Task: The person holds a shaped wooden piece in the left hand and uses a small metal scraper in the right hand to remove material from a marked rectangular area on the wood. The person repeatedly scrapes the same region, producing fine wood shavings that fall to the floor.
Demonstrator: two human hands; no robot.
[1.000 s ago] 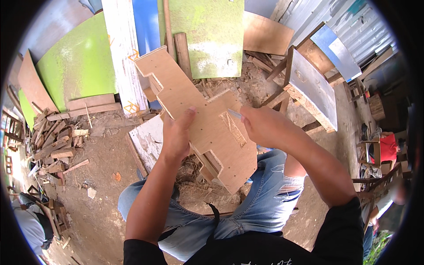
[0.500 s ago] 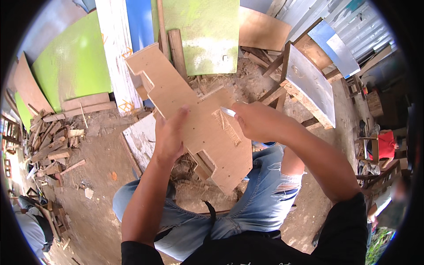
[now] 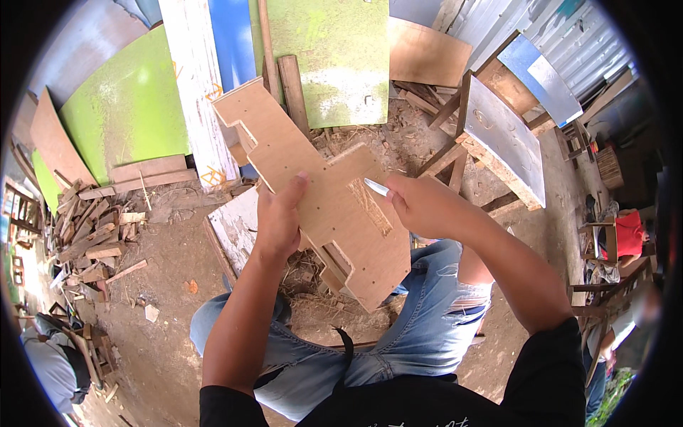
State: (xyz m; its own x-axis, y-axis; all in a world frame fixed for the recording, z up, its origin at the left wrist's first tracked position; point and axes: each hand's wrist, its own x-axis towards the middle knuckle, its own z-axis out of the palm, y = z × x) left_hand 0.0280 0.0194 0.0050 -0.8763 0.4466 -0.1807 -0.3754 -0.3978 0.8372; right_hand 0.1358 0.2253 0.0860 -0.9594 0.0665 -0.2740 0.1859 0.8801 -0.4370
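My left hand (image 3: 282, 217) is closed round the left edge of a brown plywood piece (image 3: 316, 192), its thumb lying on top. The piece has notched edges, small dark nail spots and what looks like a second layer underneath. It is held tilted above my knees. A long rough patch (image 3: 371, 208) of torn, lighter wood marks its face on the right. Beside that patch, my right hand (image 3: 420, 206) grips a knife (image 3: 377, 187); its handle is hidden in the fist. The pale blade points left, its tip near the upper end of the patch.
A heap of wood scraps (image 3: 89, 228) lies at left. Green boards (image 3: 128, 107) and a white plank (image 3: 191, 92) lean at the back. To the right stands a wooden stand with a worn top (image 3: 501, 135). Other people sit at both sides, one in a red shirt (image 3: 627, 238).
The knife tip has shifted slightly along the rough patch, which shows more fully now. The whole view has moved a little; both hands keep their hold.
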